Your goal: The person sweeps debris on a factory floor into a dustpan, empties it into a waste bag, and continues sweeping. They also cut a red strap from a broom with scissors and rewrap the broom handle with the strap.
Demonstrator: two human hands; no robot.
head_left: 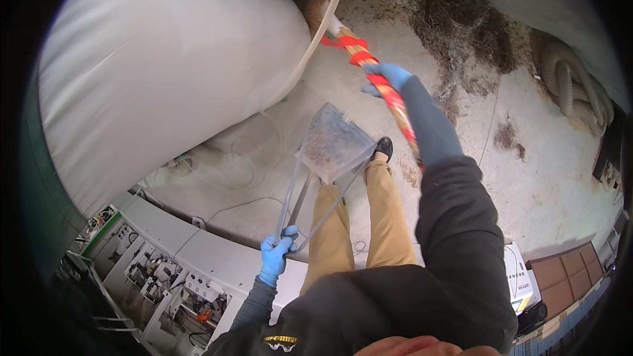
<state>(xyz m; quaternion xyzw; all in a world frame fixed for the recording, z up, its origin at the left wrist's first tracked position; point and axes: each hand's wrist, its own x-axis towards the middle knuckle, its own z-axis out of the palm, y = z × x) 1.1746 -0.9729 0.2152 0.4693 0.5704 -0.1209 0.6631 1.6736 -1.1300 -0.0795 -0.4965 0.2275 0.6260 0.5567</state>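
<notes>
Left hand (275,255) fist-clenched on dustpan (335,142) handle keeps the pan level, while right hand (389,79) wraps broom handle (386,92), angled toward floor debris (461,33)

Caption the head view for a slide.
Gloved left hand holds a dustpan; right hand grips a broom handle over debris.

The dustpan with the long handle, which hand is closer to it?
Left. The left hand grips the dustpan by its long handle, fingers wrapped around it. The right hand is apart from it, up higher, holding the broom handle with red tape.
</notes>
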